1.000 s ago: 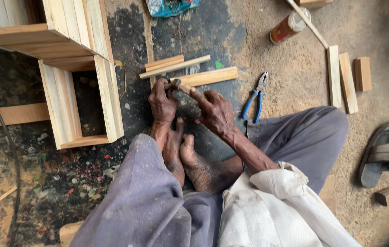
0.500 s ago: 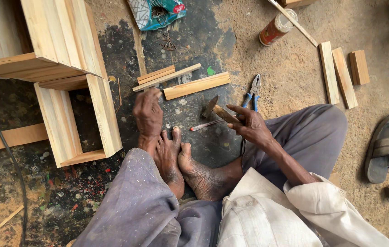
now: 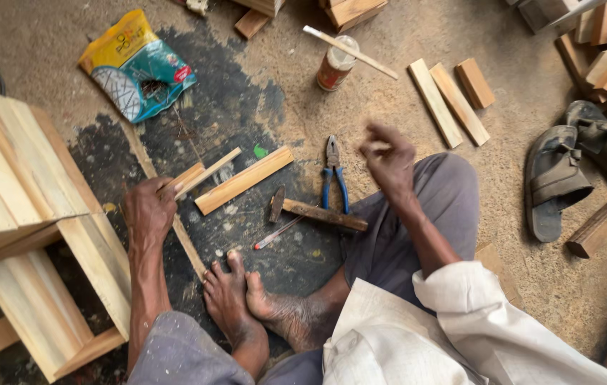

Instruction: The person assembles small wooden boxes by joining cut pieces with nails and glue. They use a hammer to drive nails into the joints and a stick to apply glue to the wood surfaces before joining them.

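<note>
- Dirt floor (image 3: 403, 107), scraps about.
- Left hand (image 3: 148, 212) grips a thin strip (image 3: 207, 173); best kept flat.
- Right hand (image 3: 389, 153) empty, loosely open above the pliers (image 3: 333, 178); hammer (image 3: 314, 212) below.

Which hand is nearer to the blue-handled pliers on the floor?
Right. The right hand hovers just beside the pliers, raised and empty. The left hand is farther off across the floor, gripping thin wood strips.

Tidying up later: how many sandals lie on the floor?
2. One sandal lies right of the person's knee; the other sandal touches it, further right. More may be out of frame.
</note>
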